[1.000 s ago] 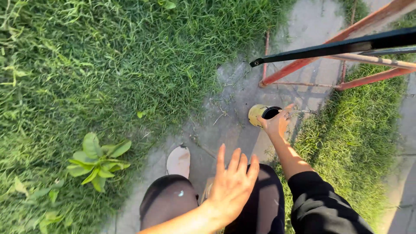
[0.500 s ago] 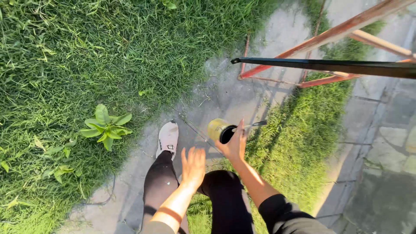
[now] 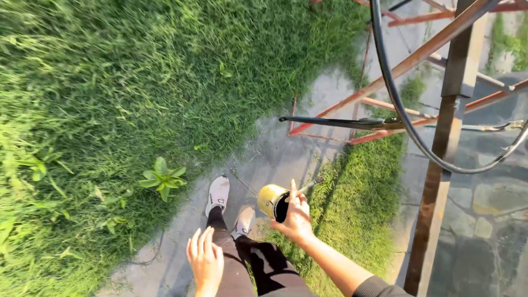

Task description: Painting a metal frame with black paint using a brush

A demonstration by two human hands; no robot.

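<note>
My right hand [image 3: 297, 217] is shut on a small yellow tin [image 3: 271, 200] with a dark inside, together with a thin brush handle [image 3: 309, 185] that sticks out past my fingers. It is held out in front of me over the edge of a grey stone path [image 3: 275, 159]. My left hand [image 3: 204, 259] hangs free near my thigh, fingers apart, holding nothing. Below are my dark-trousered legs and pale shoes [image 3: 219, 193] on the path.
Thick grass [image 3: 137, 82] covers the left, with a broad-leaved weed [image 3: 162, 179] near the path. A rusty red metal frame [image 3: 407, 60], a brown post [image 3: 443, 143], a dark flat bar [image 3: 341, 122] and a curved black hoop [image 3: 396, 110] stand to the right, over stone paving [image 3: 484, 198].
The view has swung up and right, bringing the post and hoop into sight. My right hand still carries the tin; my left hand has dropped lower beside my leg.
</note>
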